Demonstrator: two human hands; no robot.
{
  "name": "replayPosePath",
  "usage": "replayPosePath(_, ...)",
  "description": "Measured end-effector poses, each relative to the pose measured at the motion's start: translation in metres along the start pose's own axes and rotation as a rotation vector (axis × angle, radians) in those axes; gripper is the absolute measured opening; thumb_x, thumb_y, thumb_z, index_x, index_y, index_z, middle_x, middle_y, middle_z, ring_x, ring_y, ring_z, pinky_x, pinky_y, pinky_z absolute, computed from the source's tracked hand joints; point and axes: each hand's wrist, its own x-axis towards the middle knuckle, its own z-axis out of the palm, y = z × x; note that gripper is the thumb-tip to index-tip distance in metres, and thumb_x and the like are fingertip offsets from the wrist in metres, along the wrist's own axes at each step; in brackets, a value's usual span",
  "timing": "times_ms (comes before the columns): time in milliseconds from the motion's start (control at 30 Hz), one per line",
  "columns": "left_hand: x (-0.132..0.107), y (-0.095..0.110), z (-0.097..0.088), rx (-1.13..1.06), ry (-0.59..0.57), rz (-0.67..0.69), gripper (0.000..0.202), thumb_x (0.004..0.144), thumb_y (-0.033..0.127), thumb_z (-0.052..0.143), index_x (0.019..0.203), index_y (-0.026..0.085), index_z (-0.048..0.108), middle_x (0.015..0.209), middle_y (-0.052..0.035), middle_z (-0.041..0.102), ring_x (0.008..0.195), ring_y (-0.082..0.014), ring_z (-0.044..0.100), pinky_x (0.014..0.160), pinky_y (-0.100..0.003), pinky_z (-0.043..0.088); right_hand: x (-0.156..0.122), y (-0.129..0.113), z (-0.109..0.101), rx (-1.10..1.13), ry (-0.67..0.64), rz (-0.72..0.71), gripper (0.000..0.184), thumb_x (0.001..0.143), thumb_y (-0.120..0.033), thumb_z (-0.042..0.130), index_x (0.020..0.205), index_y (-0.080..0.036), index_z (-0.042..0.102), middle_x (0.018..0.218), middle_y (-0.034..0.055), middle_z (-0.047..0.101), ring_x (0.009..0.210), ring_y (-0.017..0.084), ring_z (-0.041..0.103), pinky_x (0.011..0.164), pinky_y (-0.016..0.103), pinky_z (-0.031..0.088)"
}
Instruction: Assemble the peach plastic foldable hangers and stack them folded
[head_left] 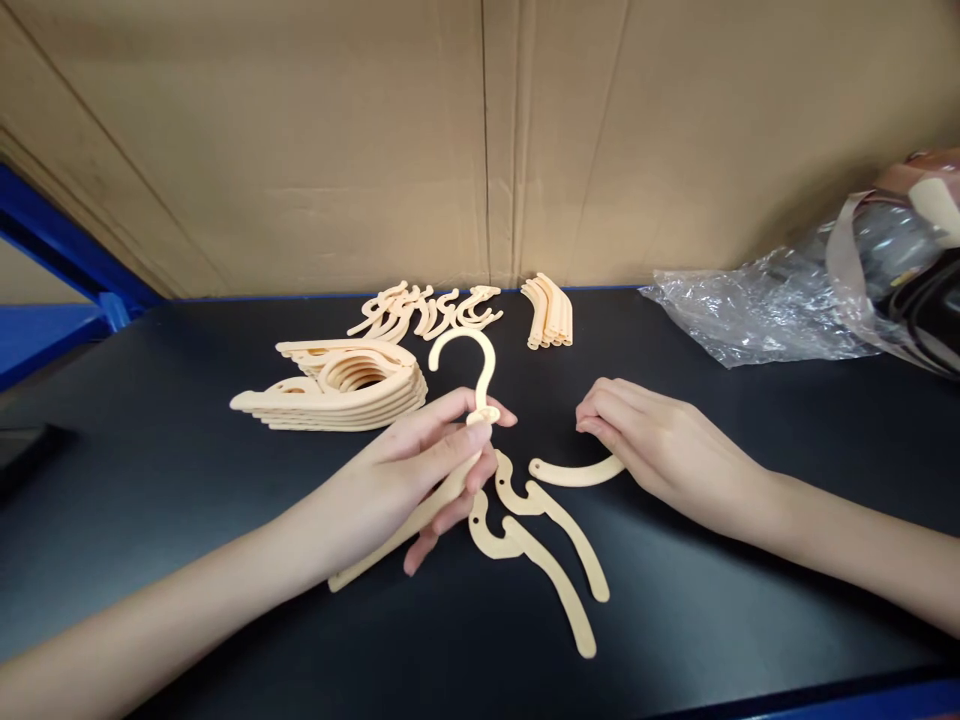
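Note:
My left hand (420,465) is closed around a pale peach plastic hanger (469,385); its hook stands up above my fingers and one arm runs down toward me. Two more hanger arms (540,530) lie on the black table just right of that hand, fanning toward the front edge. My right hand (660,445) rests on the table with fingers curled onto a short curved peach piece (574,472), pinching its right end.
A stack of assembled hangers (337,390) lies behind my left hand. Loose hooks (427,310) and a bundle of curved pieces (550,312) sit near the cardboard wall (480,140). Crumpled clear plastic bags (787,310) occupy the right back. A blue frame (67,260) runs at left.

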Motion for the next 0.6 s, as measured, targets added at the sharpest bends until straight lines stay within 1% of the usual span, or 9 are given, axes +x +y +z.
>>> replayPosePath(100, 0.006, 0.003, 0.005, -0.059, 0.119, -0.069, 0.028, 0.099, 0.046, 0.039, 0.109, 0.022, 0.049, 0.063, 0.0082, 0.041, 0.035, -0.0042, 0.031, 0.024, -0.014, 0.036, -0.001, 0.0, -0.002, 0.04, -0.014, -0.026, 0.028, 0.103, -0.035, 0.04, 0.097, -0.015, 0.06, 0.09, 0.0044, 0.061, 0.076, 0.016, 0.056, 0.068, 0.03, 0.043)
replayPosePath(200, 0.011, 0.006, 0.011, -0.194, 0.193, -0.135, 0.026, 0.098, 0.044, 0.043, 0.104, 0.02, 0.053, 0.062, 0.008, 0.043, 0.036, -0.0034, 0.031, 0.026, -0.013, 0.038, -0.002, 0.002, -0.006, 0.058, -0.039, -0.076, 0.034, 0.094, -0.05, 0.056, 0.099, -0.017, 0.064, 0.095, 0.0042, 0.062, 0.079, 0.017, 0.057, 0.072, 0.031, 0.044)
replayPosePath(233, 0.012, 0.006, 0.013, -0.227, 0.198, -0.146, 0.026, 0.099, 0.042, 0.043, 0.103, 0.019, 0.054, 0.062, 0.0078, 0.044, 0.036, -0.0037, 0.033, 0.027, -0.013, 0.04, -0.002, 0.003, -0.007, 0.053, -0.04, -0.09, 0.033, 0.092, -0.05, 0.059, 0.098, -0.018, 0.066, 0.095, 0.0038, 0.062, 0.079, 0.017, 0.057, 0.073, 0.032, 0.043)
replayPosePath(300, 0.015, 0.006, 0.017, -0.259, 0.182, -0.144, 0.026, 0.099, 0.039, 0.042, 0.105, 0.017, 0.056, 0.059, 0.0072, 0.046, 0.036, -0.005, 0.037, 0.029, -0.015, 0.043, -0.002, 0.004, -0.007, 0.051, -0.04, -0.113, 0.025, 0.093, -0.043, 0.06, 0.094, -0.02, 0.066, 0.095, 0.0026, 0.062, 0.08, 0.016, 0.057, 0.074, 0.032, 0.042)
replayPosePath(333, 0.016, 0.006, 0.019, -0.264, 0.171, -0.14, 0.027, 0.1, 0.038, 0.041, 0.106, 0.017, 0.057, 0.058, 0.0067, 0.047, 0.037, -0.0058, 0.04, 0.03, -0.015, 0.044, -0.002, 0.005, -0.008, 0.057, -0.044, -0.125, 0.02, 0.095, -0.038, 0.058, 0.093, -0.02, 0.066, 0.094, 0.0022, 0.062, 0.08, 0.016, 0.058, 0.074, 0.032, 0.041)
replayPosePath(400, 0.017, 0.006, 0.02, -0.266, 0.15, -0.129, 0.03, 0.101, 0.036, 0.04, 0.108, 0.015, 0.06, 0.055, 0.006, 0.048, 0.036, -0.0068, 0.044, 0.034, -0.016, 0.046, -0.001, 0.005, -0.007, 0.071, -0.049, -0.138, 0.019, 0.098, -0.031, 0.052, 0.09, -0.019, 0.064, 0.092, 0.0022, 0.063, 0.08, 0.015, 0.058, 0.074, 0.031, 0.041)
replayPosePath(500, 0.017, 0.005, 0.019, -0.272, 0.111, -0.134, 0.033, 0.101, 0.036, 0.041, 0.107, 0.013, 0.064, 0.059, 0.0035, 0.055, 0.037, -0.0064, 0.051, 0.043, -0.017, 0.051, -0.001, 0.004, -0.006, 0.081, -0.018, -0.114, 0.023, 0.101, -0.033, 0.046, 0.089, -0.017, 0.058, 0.087, 0.0028, 0.063, 0.075, 0.014, 0.059, 0.069, 0.028, 0.042)
replayPosePath(600, 0.017, 0.005, 0.015, -0.286, 0.073, -0.149, 0.03, 0.1, 0.034, 0.045, 0.106, 0.013, 0.067, 0.072, -0.0003, 0.062, 0.043, -0.007, 0.057, 0.05, -0.019, 0.055, -0.002, 0.003, -0.005, 0.045, 0.018, -0.118, 0.024, 0.103, -0.036, 0.042, 0.093, -0.017, 0.053, 0.077, -0.0006, 0.064, 0.062, 0.012, 0.058, 0.057, 0.024, 0.04)
